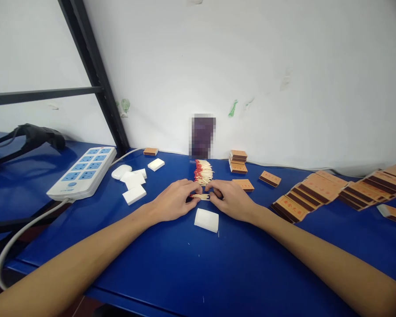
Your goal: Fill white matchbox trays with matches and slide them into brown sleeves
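Observation:
Between my two hands lies a small bundle of matches point(201, 196), low over the blue table. My left hand point(178, 198) pinches its left end, where the red heads are, and my right hand point(231, 199) closes on its right end. Just behind the fingers, a larger pile of red-headed matches point(203, 172) lies with the heads to the left. A white matchbox tray point(206, 220) rests in front of my hands. Beside my right hand is an orange matchbox point(243, 185).
Several white trays point(134, 194) lie at left by a power strip point(82, 171). Stacked matchboxes point(238, 161) stand behind my right hand. Rows of flattened orange matchbox sleeves point(312, 189) spread to the right. A pixelated dark object point(203, 136) leans on the wall.

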`<move>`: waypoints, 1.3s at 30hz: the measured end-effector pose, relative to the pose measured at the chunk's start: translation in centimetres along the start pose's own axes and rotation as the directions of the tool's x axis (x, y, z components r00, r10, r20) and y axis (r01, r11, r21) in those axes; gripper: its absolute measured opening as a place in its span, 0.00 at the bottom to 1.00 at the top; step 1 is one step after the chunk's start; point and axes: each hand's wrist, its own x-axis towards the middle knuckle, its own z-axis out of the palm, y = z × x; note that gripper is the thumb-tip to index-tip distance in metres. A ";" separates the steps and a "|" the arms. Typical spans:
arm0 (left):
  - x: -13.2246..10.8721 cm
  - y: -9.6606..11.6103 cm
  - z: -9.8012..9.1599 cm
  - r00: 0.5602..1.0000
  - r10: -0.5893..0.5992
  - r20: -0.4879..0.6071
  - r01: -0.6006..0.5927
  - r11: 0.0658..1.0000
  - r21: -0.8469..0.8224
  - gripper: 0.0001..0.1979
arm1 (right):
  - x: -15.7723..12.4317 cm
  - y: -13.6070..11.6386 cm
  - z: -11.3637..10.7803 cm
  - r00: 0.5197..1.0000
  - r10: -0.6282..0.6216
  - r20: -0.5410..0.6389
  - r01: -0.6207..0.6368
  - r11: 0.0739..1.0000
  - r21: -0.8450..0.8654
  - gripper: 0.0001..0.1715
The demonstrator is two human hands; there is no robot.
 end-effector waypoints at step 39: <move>0.1 0.1 0.1 0.996 -0.067 -0.059 0.057 0.985 -0.162 0.03 | 0.0 0.5 0.1 0.996 -0.080 -0.033 0.082 0.993 0.084 0.13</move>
